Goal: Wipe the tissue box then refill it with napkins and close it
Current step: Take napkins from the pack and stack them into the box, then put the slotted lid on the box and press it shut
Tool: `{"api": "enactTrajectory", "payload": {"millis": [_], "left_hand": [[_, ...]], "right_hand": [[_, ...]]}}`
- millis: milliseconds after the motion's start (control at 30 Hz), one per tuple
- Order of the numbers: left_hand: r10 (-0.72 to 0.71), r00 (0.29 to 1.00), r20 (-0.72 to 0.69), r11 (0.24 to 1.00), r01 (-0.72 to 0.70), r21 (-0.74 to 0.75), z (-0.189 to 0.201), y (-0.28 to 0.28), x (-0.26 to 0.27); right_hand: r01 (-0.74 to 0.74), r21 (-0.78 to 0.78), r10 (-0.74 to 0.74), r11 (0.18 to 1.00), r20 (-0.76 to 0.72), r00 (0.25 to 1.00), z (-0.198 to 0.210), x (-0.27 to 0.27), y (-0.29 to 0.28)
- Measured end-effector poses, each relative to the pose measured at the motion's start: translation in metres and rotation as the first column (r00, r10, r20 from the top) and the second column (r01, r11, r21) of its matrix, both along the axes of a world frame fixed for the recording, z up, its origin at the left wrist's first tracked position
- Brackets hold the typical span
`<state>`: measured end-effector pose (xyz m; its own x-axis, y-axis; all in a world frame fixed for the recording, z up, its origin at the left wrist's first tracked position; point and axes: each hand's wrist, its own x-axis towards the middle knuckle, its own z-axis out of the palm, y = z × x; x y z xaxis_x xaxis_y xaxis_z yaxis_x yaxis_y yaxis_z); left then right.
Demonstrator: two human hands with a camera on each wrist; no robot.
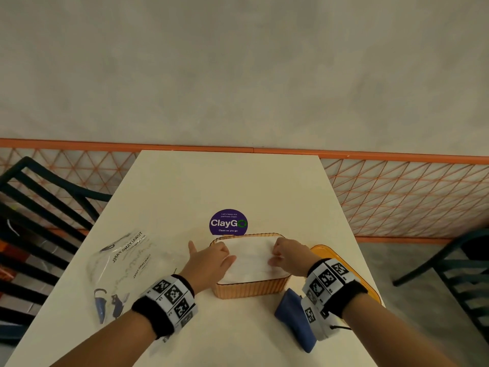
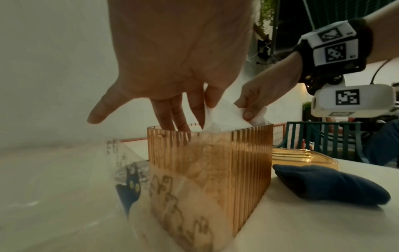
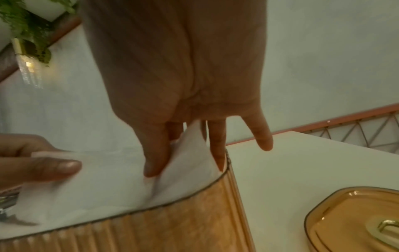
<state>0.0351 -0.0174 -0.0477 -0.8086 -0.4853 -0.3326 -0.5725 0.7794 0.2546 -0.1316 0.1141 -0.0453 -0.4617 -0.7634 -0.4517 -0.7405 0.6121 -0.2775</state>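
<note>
The amber ribbed tissue box (image 1: 251, 288) stands open in the middle of the table, filled to its rim with white napkins (image 1: 252, 258). My left hand (image 1: 225, 256) reaches into the box's left end, fingers (image 2: 172, 117) pointing down inside the wall and thumb on top of the napkins' left edge. My right hand (image 1: 275, 256) pinches a raised fold of napkin (image 3: 190, 146) at the right end, between thumb and fingers. The amber lid (image 1: 344, 266) lies on the table to the right of the box. A folded blue cloth (image 1: 293, 316) lies under my right wrist.
An empty clear plastic napkin wrapper (image 1: 119, 268) lies left of the box. A round purple sticker (image 1: 228, 222) is on the table behind it. Dark chairs stand at the left (image 1: 39, 207) and right (image 1: 449, 274). The table butts against a wall with an orange rail.
</note>
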Motion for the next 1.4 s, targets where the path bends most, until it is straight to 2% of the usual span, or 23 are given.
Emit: {"api": "enactTrajectory", "payload": {"millis": [133,200,267,367,400,467,533,600,667,733,800,833,867,933,1000,1067,1200,1266,1400], "left_hand": [[0.082,0.996,-0.044,0.995,-0.084,-0.053,-0.010,0.001,-0.006],[0.069,0.997,-0.023,0.991,-0.071,-0.114,-0.014,0.002,-0.007],[0.052,0.996,-0.067,0.978,-0.064,-0.199,-0.018,0.006,-0.005],[-0.044,0.991,-0.130,0.908,-0.014,-0.420,-0.010,0.018,-0.003],[-0.119,0.985,-0.127,0.896,0.052,-0.441,-0.010,0.025,-0.004],[-0.247,0.966,-0.082,0.891,0.193,-0.411,-0.010,0.043,-0.004],[-0.297,0.955,-0.010,0.878,0.269,-0.395,-0.013,0.055,-0.007],[-0.241,0.971,0.008,0.918,0.230,-0.324,-0.016,0.062,-0.009],[-0.186,0.982,-0.005,0.942,0.177,-0.285,-0.021,0.069,-0.010],[-0.152,0.988,0.038,0.950,0.157,-0.269,-0.023,0.074,-0.011],[-0.127,0.986,0.105,0.965,0.147,-0.216,-0.023,0.078,-0.012],[-0.118,0.986,0.115,0.970,0.139,-0.198,-0.023,0.080,-0.014],[-0.104,0.987,0.124,0.975,0.126,-0.185,-0.022,0.081,-0.015],[-0.080,0.985,0.153,0.980,0.106,-0.166,-0.020,0.084,-0.018],[-0.060,0.983,0.175,0.982,0.090,-0.166,-0.020,0.086,-0.020],[-0.045,0.981,0.189,0.981,0.079,-0.176,-0.019,0.088,-0.022],[-0.028,0.981,0.189,0.973,0.070,-0.218,-0.019,0.091,-0.024],[-0.024,0.983,0.182,0.973,0.065,-0.220,-0.021,0.091,-0.024],[-0.018,0.983,0.181,0.969,0.062,-0.238,-0.021,0.092,-0.023]], "right_hand": [[0.089,0.006,-0.089,0.996,-0.006,0.996,-0.002,0.001,-0.010],[0.077,0.014,-0.077,0.997,-0.026,0.997,-0.002,0.002,-0.012],[0.055,0.021,-0.053,0.998,-0.060,0.997,-0.003,0.004,-0.011],[0.060,0.001,-0.060,0.998,-0.082,0.995,-0.006,0.007,-0.011],[0.064,-0.004,-0.064,0.998,-0.094,0.994,-0.006,0.008,-0.011],[0.066,-0.014,-0.067,0.998,-0.133,0.989,-0.009,0.009,-0.010],[0.069,-0.034,-0.073,0.997,-0.156,0.985,-0.011,0.011,-0.009],[0.064,-0.091,-0.078,0.994,-0.162,0.984,-0.011,0.012,-0.005],[0.022,-0.211,-0.060,0.977,-0.176,0.982,-0.010,0.011,0.003],[0.024,-0.407,-0.105,0.913,-0.177,0.979,-0.006,0.001,0.016],[0.136,-0.548,-0.236,0.826,-0.116,0.965,-0.004,-0.016,0.039],[0.199,-0.540,-0.295,0.818,-0.098,0.950,-0.006,-0.027,0.053],[0.266,-0.452,-0.342,0.851,-0.094,0.935,-0.010,-0.037,0.068],[0.358,-0.135,-0.374,0.924,-0.116,0.920,-0.023,-0.049,0.097],[0.372,0.140,-0.355,0.917,-0.134,0.925,-0.041,-0.051,0.118],[0.367,0.261,-0.342,0.893,-0.138,0.930,-0.057,-0.047,0.131],[0.367,0.230,-0.327,0.901,-0.194,0.925,-0.070,-0.043,0.136],[0.382,0.203,-0.350,0.901,-0.176,0.920,-0.067,-0.044,0.134],[0.459,0.070,-0.464,0.886,0.078,0.883,-0.036,-0.053,0.116]]}}
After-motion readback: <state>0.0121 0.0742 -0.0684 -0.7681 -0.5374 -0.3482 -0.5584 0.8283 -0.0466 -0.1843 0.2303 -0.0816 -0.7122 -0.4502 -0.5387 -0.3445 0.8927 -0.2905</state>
